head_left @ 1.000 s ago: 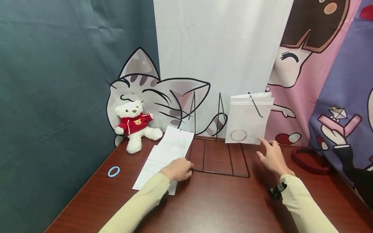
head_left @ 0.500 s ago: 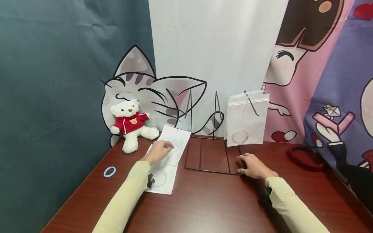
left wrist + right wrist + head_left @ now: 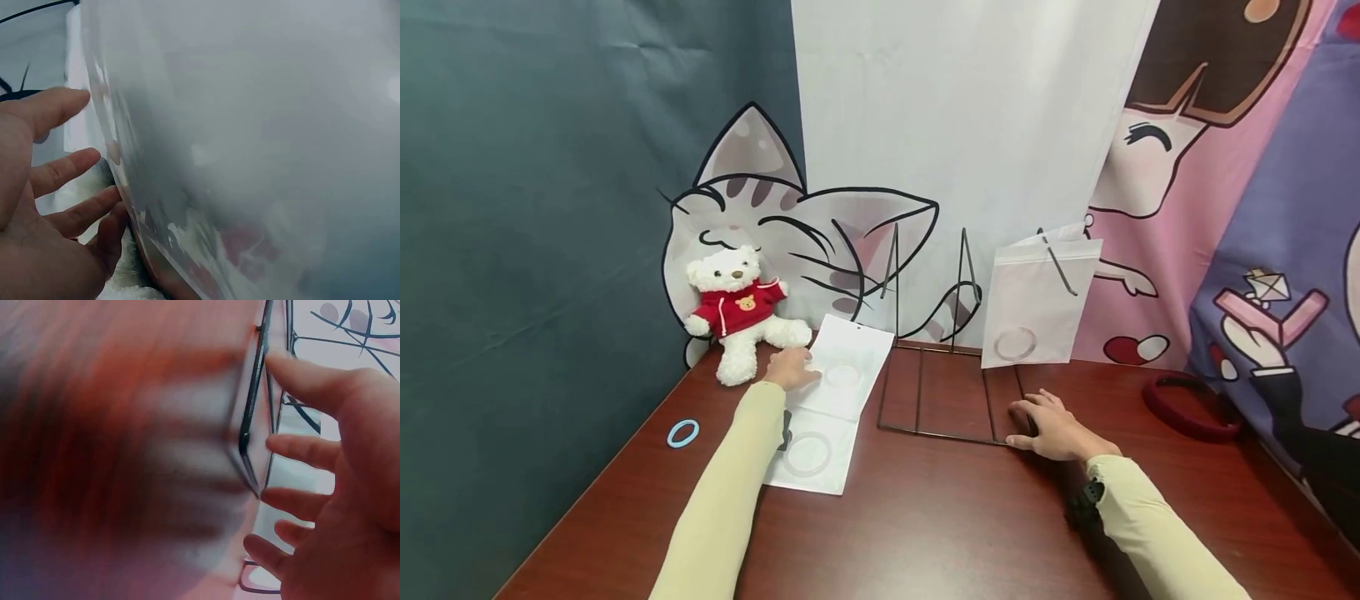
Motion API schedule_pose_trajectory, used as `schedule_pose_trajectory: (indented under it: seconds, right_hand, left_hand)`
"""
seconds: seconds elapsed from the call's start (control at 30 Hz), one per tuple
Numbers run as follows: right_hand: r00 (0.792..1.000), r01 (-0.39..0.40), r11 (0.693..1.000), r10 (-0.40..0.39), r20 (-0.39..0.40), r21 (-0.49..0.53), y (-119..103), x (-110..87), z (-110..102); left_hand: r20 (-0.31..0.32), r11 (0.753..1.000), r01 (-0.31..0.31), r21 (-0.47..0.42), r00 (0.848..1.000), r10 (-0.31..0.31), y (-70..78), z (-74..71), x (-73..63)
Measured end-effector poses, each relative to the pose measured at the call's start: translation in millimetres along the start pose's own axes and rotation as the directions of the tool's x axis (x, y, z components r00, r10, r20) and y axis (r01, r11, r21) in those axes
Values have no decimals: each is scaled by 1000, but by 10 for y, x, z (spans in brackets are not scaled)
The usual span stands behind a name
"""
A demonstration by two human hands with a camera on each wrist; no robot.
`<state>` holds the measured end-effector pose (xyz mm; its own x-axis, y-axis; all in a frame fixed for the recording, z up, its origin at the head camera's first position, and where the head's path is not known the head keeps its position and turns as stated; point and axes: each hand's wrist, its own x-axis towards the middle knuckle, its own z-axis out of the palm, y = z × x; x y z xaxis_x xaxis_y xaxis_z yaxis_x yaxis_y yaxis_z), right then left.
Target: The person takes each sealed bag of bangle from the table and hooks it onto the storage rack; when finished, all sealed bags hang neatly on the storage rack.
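Observation:
Two white zip bags point(image 3: 853, 367), each with a pale ring showing through, lie partly overlapped on the table. My left hand point(image 3: 792, 369) is at their left edge, fingers extended; in the left wrist view its fingertips point(image 3: 90, 156) lie along the clear plastic edge. My right hand point(image 3: 1051, 427) is at the front right corner of a black wire rack point(image 3: 955, 435). In the right wrist view, its fingers are spread close to the wire point(image 3: 253, 394); contact is hard to tell. Another white bag point(image 3: 1045, 292) hangs from the rack's right hook, a ring inside.
A white teddy bear point(image 3: 745, 304) in a red hoodie sits behind my left hand. A light blue ring point(image 3: 682, 433) lies on the left of the table point(image 3: 910, 525). To the right is a dark red headband point(image 3: 1191, 408). Two upright hooks point(image 3: 964, 267) rise beside the hanging bag.
My left hand has moved from the rack's front left corner across the bags to their left edge. My right hand has come down from beside the hanging bag to the rack's front right corner.

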<state>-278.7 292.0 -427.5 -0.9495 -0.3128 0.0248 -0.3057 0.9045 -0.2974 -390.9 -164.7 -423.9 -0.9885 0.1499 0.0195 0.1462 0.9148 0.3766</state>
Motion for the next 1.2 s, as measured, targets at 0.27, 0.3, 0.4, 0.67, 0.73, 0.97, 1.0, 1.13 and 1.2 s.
schedule_pose_trajectory:
  seconds: [0.27, 0.3, 0.4, 0.67, 0.73, 0.97, 1.0, 1.13, 1.2]
  right_hand:
    - [999, 36, 999, -35, -27, 18, 33, -21, 23]
    - [999, 35, 999, -34, -24, 16, 29, -21, 20]
    - [1000, 22, 1000, -22, -15, 14, 22, -25, 11]
    - [1000, 6, 1000, -6, -14, 25, 42, -39, 32]
    - [1000, 8, 1000, -8, -16, 11, 45, -26, 42]
    - [1000, -3, 1000, 3, -29, -10, 26, -1, 30]
    - [1000, -1, 1000, 1, -30, -8, 26, 3, 32]
    - [1000, -1, 1000, 1, -30, 6, 35, 15, 44]
    - [999, -6, 1000, 7, -37, 18, 41, 18, 37]
  left_hand:
    - [46, 992, 105, 66, 993, -108, 55, -6, 67]
    - [47, 992, 110, 62, 992, -113, 50, -7, 74]
    - [39, 993, 118, 29, 992, -119, 24, -4, 102]
    - [56, 981, 137, -134, 990, -131, -57, -22, 104]
    - [55, 965, 140, -221, 990, -131, -79, -28, 77]
    - [127, 880, 106, -464, 991, -53, -71, -27, 40]
    - [142, 878, 98, -468, 989, -35, -64, -44, 34]
    - [252, 841, 96, -533, 967, 49, -54, -157, 16]
    - [326, 793, 136, -594, 942, 82, -56, -218, 7]
